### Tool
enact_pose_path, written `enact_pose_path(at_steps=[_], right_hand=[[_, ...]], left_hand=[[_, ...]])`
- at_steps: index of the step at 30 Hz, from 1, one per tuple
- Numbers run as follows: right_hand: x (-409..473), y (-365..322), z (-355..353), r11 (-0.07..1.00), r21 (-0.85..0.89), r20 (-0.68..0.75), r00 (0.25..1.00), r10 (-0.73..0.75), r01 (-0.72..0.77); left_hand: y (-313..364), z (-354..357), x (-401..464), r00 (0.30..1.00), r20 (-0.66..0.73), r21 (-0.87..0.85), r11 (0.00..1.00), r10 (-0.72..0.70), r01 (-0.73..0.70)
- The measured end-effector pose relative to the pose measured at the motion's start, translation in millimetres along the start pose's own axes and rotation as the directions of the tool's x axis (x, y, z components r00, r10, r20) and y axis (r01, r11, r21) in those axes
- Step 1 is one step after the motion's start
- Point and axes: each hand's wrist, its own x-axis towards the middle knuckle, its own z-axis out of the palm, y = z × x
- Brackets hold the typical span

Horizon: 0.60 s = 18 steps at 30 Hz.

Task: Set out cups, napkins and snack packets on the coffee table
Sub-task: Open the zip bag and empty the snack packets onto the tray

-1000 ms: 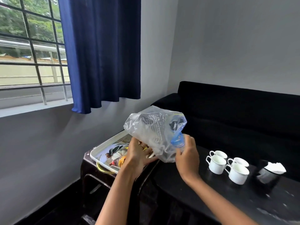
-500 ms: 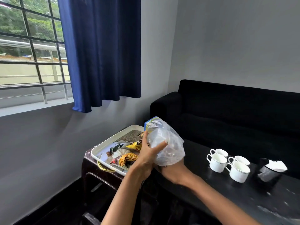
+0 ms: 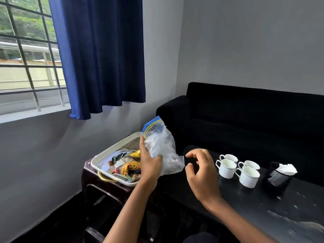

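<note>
Your left hand (image 3: 149, 165) grips a clear zip bag (image 3: 162, 148), thumb in front and fingers curled round its near side. The bag is thin, crinkled, glossy plastic with a blue seal strip edged in yellow along its mouth. Its long axis stands nearly upright, leaning a little: the sealed mouth points to about 11 o'clock, the bottom corner to about 4 o'clock, where it seems to rest near the left end of the coffee table (image 3: 263, 204) (what is inside shows only as a pale blur).

Your right hand (image 3: 201, 172) hangs free at 3 o'clock of the bag, just beside it and not touching, fingers loosely curled and spread, holding nothing.

At 9 o'clock of your left hand, a white plastic tray (image 3: 112, 151) with rounded corners and a raised rim sits on a dark side stand (image 3: 98, 185). In it lie shiny snack packets (image 3: 129, 168), yellow, orange and red, over a printed tray liner.

At 3 o'clock of your right hand, four cups (image 3: 236, 168) cluster on the glossy black tabletop: white, smooth, round, glazed, each with its handle turned to about 9 o'clock. Beyond them, further to 3 o'clock, a shiny black holder (image 3: 277, 178) carries crumpled white napkins (image 3: 287, 168).

Behind the table runs a black sofa (image 3: 245, 120) of matte fabric.
</note>
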Motion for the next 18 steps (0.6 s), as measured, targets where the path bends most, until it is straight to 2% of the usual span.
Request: enact_pose_path(at_steps=[4, 6, 9, 13, 18], right_hand=[[-1, -4, -3, 0.999, 0.021, 0.237, 0.97, -0.048, 0.044], [-3, -1, -3, 1.0, 0.011, 0.296, 0.955, -0.025, 0.023], [-4, 2, -9, 0.995, 0.053, 0.306, 0.949, 0.068, -0.088], [-7, 10, -27, 0.979, 0.118, 0.321, 0.939, 0.122, -0.168], [-19, 33, -59, 0.967, 0.148, 0.35, 0.926, 0.145, -0.207]], left_hand=[[0, 16, -16, 0.979, 0.171, 0.077, 0.989, 0.114, -0.128], [2, 27, -27, 0.954, 0.259, 0.08, 0.981, 0.153, -0.179], [4, 38, -42, 0.925, 0.356, 0.082, 0.982, 0.133, -0.172], [11, 48, -58, 0.879, 0.472, 0.078, 0.99, 0.066, -0.117], [13, 74, -90, 0.797, 0.603, 0.028, 0.998, 0.034, -0.064]])
